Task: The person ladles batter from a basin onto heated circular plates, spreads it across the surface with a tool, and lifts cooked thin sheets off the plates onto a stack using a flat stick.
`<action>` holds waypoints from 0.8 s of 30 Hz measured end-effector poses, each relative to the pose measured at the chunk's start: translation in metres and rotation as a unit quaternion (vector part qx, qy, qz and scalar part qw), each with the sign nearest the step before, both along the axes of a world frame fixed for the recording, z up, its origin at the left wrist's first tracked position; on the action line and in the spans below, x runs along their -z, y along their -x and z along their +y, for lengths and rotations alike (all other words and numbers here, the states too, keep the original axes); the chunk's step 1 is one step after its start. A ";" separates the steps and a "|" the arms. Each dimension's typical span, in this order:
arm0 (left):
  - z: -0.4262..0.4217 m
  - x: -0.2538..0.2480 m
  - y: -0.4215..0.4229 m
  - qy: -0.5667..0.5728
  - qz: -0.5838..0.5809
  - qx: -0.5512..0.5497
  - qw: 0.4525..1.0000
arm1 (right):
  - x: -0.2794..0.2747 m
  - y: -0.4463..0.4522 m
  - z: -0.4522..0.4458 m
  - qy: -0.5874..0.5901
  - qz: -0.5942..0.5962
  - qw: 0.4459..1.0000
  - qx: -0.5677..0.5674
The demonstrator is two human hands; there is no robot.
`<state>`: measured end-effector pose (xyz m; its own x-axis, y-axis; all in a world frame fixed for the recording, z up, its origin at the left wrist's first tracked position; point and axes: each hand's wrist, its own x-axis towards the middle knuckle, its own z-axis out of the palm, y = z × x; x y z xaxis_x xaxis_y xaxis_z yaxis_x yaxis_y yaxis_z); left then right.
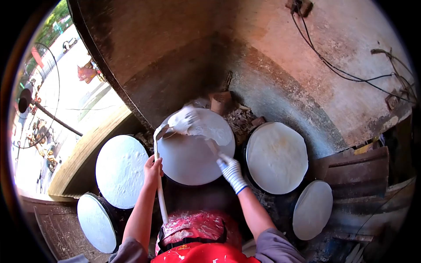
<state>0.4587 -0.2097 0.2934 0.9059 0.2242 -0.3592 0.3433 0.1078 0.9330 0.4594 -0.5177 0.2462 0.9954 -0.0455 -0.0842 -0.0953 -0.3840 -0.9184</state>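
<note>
My bare left hand (152, 170) is wrapped round the long pale handle of a ladle (161, 197). Its metal bowl meets a white, batter-like mass (185, 121) above the middle round griddle (188, 162). On my right hand (232, 173) is a white glove with blue stripes, closed on the handle of a batter spreader (213, 147). Motion blurs that handle, and the white mass hides its far end. A thin white layer covers part of the middle griddle, and a wet translucent patch lies near its upper right.
White sheets cover the round griddles at left (122, 171), lower left (96, 223), right (277, 158) and lower right (312, 210). Bricks (220, 102) and ash sit behind the middle one. Cables (337, 68) hang on the wall. A wooden ledge (90, 153) borders the street side.
</note>
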 end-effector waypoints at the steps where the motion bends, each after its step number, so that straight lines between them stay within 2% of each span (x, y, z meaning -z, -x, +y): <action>1: 0.002 0.003 0.003 0.001 0.000 -0.006 1.000 | -0.001 -0.018 -0.016 -0.019 0.007 0.999 0.030; 2: 0.006 0.008 0.006 0.011 0.001 -0.005 1.000 | 0.004 -0.029 -0.027 -0.040 0.015 0.997 0.063; 5: 0.002 -0.003 0.005 0.034 0.004 -0.022 0.999 | 0.015 -0.056 -0.028 0.022 0.014 0.996 -0.086; 8: 0.003 -0.004 0.021 0.050 0.029 -0.038 0.998 | 0.018 -0.041 -0.007 -0.062 0.047 0.984 -0.159; 10: 0.005 -0.009 0.023 0.109 0.044 -0.050 0.992 | 0.025 -0.028 -0.006 -0.052 0.060 0.979 -0.186; 12: 0.007 -0.008 0.026 0.096 0.046 -0.050 0.993 | 0.003 -0.030 -0.024 0.014 -0.023 0.985 -0.170; 14: 0.010 -0.007 0.036 0.133 0.078 -0.065 0.986 | 0.004 -0.055 -0.043 -0.020 0.002 0.999 -0.028; 15: 0.011 -0.007 0.039 0.140 0.077 -0.063 0.985 | 0.016 -0.071 -0.052 -0.037 0.032 0.999 -0.019; 18: 0.015 -0.003 0.044 0.149 0.077 -0.072 0.983 | 0.005 -0.081 -0.035 0.047 -0.009 0.985 -0.166; 22: 0.017 -0.007 0.055 0.175 0.078 -0.085 0.978 | 0.030 -0.050 -0.024 -0.037 0.071 0.966 -0.247; 23: 0.018 -0.007 0.057 0.176 0.078 -0.088 0.977 | 0.005 -0.042 -0.027 -0.004 0.083 0.960 -0.268; 24: 0.020 -0.007 0.059 0.182 0.080 -0.085 0.976 | -0.007 -0.043 -0.034 0.077 0.025 0.954 -0.288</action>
<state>0.3993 -0.1899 0.3004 0.7919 0.1977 -0.5777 0.4306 0.4900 0.7579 0.5020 -0.5518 0.2529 0.8545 0.4915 -0.1684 0.1301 -0.5163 -0.8465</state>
